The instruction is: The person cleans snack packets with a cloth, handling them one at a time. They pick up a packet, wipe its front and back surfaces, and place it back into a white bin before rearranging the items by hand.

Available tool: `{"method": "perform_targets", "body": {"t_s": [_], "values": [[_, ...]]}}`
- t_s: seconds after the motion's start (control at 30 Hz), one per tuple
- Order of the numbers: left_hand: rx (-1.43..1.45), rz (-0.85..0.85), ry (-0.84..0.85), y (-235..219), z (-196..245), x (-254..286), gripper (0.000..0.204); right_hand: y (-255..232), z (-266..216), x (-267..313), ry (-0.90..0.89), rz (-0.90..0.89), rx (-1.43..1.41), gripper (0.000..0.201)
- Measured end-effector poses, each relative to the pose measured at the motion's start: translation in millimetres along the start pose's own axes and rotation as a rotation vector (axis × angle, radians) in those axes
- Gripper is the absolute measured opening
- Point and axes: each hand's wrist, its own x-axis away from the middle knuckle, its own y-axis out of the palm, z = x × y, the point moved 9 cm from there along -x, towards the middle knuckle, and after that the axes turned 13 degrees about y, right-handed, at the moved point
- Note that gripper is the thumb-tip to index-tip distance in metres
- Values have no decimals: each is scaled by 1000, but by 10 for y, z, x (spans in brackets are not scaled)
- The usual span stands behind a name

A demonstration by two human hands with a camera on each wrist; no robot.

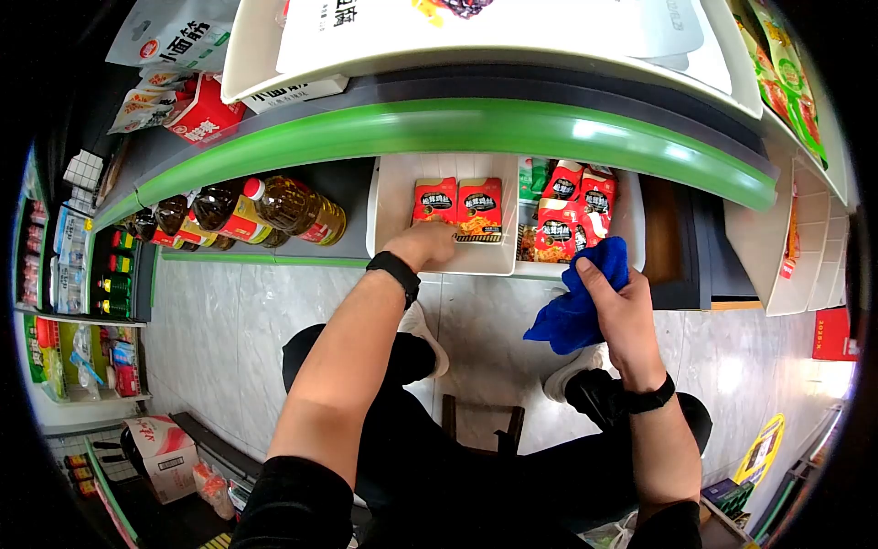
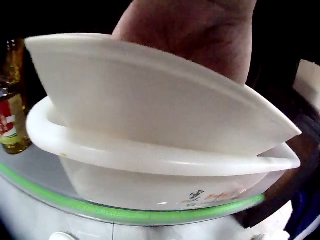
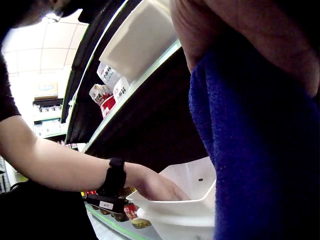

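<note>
My left hand [image 1: 425, 245] reaches over the front rim of a white plastic bin [image 1: 393, 197]. It is at the lower edge of the left of two upright red food packets [image 1: 434, 198]; the right packet [image 1: 480, 206] stands beside it. The bin wall hides the fingers in the left wrist view, and I cannot tell whether they pinch the packet. My right hand [image 1: 626, 316] grips a crumpled blue cloth [image 1: 578, 311], which hangs in front of a second white bin [image 1: 631, 210]. More red packets [image 1: 560, 229] fill that bin. The cloth covers much of the right wrist view.
Oil bottles [image 1: 293, 210] lie to the left of the bins on the low shelf. A green-edged shelf [image 1: 457, 128] overhangs them, bearing a large white bin [image 1: 494, 64]. An open brown compartment [image 1: 672, 229] is at the right. Below are the tiled floor [image 1: 229, 320] and the person's legs.
</note>
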Motion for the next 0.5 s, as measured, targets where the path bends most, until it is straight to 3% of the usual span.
{"method": "perform_targets", "body": {"t_s": [0.17,0.4,0.5], "values": [[123,-11,-77,261,-338,-66,45,-20,-26,10,-25,7,-10,25],[112,-110,-159,105,-136,111,50,-19,-49,24,-3,-4,-46,24],[65,-30,-116,154,-230,29,54,-60,-45,-6,-27,11,-6,23]]}}
